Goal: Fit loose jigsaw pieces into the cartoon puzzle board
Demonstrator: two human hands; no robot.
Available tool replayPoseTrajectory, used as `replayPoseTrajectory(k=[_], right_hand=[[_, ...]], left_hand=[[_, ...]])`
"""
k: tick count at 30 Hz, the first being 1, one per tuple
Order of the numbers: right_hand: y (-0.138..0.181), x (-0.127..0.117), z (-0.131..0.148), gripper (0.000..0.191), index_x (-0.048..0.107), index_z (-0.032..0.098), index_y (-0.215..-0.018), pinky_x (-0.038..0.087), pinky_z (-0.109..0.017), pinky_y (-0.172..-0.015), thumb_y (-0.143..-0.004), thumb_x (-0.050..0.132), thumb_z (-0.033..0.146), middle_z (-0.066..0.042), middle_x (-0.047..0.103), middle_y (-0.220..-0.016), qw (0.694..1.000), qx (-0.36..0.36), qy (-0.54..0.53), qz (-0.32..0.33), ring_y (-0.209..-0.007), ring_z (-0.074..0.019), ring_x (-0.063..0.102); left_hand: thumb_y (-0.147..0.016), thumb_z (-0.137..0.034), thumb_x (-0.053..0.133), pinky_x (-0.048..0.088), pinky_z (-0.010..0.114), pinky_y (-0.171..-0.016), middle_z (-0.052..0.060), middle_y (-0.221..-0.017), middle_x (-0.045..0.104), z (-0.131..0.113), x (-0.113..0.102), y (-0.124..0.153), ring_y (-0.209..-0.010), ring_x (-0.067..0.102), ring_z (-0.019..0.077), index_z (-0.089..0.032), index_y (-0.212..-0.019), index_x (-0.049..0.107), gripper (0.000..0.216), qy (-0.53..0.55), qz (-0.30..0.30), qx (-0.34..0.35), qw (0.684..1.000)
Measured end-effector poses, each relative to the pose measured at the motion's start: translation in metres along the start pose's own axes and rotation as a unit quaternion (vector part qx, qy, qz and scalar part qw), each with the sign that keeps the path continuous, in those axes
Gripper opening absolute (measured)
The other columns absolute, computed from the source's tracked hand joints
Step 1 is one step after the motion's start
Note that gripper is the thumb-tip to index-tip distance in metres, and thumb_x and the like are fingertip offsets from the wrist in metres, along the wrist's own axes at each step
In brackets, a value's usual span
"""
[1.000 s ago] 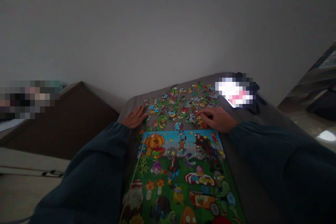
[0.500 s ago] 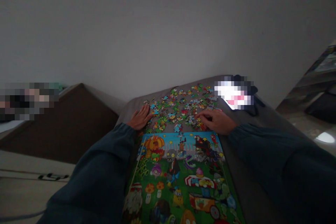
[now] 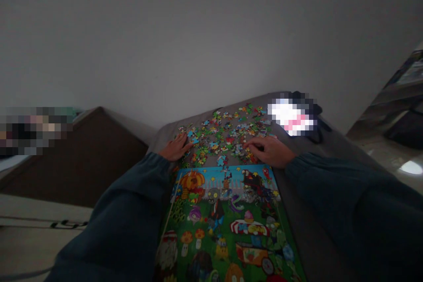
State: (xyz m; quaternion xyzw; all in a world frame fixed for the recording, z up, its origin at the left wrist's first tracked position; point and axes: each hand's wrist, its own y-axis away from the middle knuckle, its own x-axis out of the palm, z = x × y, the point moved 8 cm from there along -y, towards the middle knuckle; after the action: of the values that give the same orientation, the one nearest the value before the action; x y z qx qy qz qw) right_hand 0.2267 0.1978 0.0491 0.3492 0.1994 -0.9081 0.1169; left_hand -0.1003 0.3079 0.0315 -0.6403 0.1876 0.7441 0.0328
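Jigsaw pieces point(image 3: 221, 139) loose in scattered heap on grey upholstered surface point(image 3: 307, 194) — left hand point(image 3: 175, 148) open, flat at heap's edge; right hand point(image 3: 269, 151) curled onto pieces, grip cannot be told — risk: careless palm or sleeve sweep pushing pieces off surface or onto picture board point(image 3: 224, 224)

Blurred bright object point(image 3: 291, 116), blurred left-edge clutter point(image 3: 33, 130), puzzle picture point(image 3: 228, 224) cut off below

We record loose jigsaw pieces point(image 3: 220, 139) ahead of and between the left grip point(image 3: 175, 147) and right grip point(image 3: 269, 151), a picture board point(image 3: 228, 224) behind both.
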Motion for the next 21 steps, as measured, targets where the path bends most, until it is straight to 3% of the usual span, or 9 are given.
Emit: replayPoseTrajectory(k=[3,6,10,13,17,21], right_hand=[[0.0,0.0,0.0,0.035,0.074,0.017,-0.097,0.031,-0.027,-0.054,-0.089,0.043,0.033,0.002,0.055,-0.053,1.0,-0.003,0.0,-0.004,-0.046,-0.0114,0.045],[0.0,-0.001,0.0,0.035,0.074,0.017,-0.096,0.031,-0.027,-0.054,-0.088,0.044,0.033,0.001,0.058,-0.055,1.0,-0.003,-0.001,-0.007,-0.048,-0.012,0.048],[-0.001,-0.002,0.002,0.034,0.074,0.018,-0.095,0.03,-0.027,-0.053,-0.088,0.044,0.033,0.001,0.055,-0.052,1.0,0.004,-0.005,-0.002,-0.047,-0.0123,0.046],[-0.001,-0.003,0.003,0.034,0.074,0.019,-0.095,0.029,-0.028,-0.053,-0.088,0.043,0.032,0.002,0.052,-0.048,1.0,0.006,0.002,-0.001,-0.045,-0.0121,0.043],[-0.002,-0.004,0.003,0.033,0.074,0.02,-0.094,0.029,-0.027,-0.053,-0.087,0.044,0.032,0.003,0.049,-0.046,1.0,0.008,0.004,-0.004,-0.045,-0.0118,0.042],[-0.002,-0.004,0.004,0.034,0.074,0.018,-0.094,0.032,-0.027,-0.055,-0.086,0.045,0.032,0.001,0.057,-0.054,1.0,0.004,-0.004,-0.001,-0.049,-0.0118,0.047]], left_hand=[[-0.098,-0.056,0.026,0.036,0.043,-0.111,0.016,-0.152,0.042,-0.007,-0.004,0.006,-0.138,0.043,0.0299,-0.012,-0.147,0.036,0.067,0.001,-0.001,0.019,1.0],[-0.096,-0.054,0.034,0.039,0.036,-0.108,0.014,-0.149,0.047,-0.015,-0.006,0.012,-0.131,0.05,0.0264,-0.013,-0.147,0.037,0.066,0.002,-0.011,0.035,0.999],[-0.096,-0.046,0.035,0.035,0.04,-0.112,0.011,-0.15,0.045,-0.006,-0.017,0.014,-0.136,0.044,0.0272,-0.016,-0.145,0.042,0.057,-0.002,-0.073,0.003,0.997],[-0.099,-0.037,0.027,0.028,0.042,-0.117,0.014,-0.153,0.041,0.007,-0.021,0.012,-0.141,0.036,0.028,-0.013,-0.143,0.043,0.054,-0.002,-0.117,-0.035,0.993],[-0.099,-0.045,0.026,0.025,0.042,-0.118,0.02,-0.158,0.028,0.009,-0.001,0.005,-0.147,0.025,0.0299,-0.002,-0.15,0.029,0.067,0.008,-0.096,-0.051,0.994],[-0.096,-0.054,0.024,0.03,0.038,-0.116,0.018,-0.158,0.03,0.0,0.01,0.002,-0.146,0.03,0.029,-0.002,-0.152,0.025,0.076,0.022,-0.067,-0.038,0.997]])
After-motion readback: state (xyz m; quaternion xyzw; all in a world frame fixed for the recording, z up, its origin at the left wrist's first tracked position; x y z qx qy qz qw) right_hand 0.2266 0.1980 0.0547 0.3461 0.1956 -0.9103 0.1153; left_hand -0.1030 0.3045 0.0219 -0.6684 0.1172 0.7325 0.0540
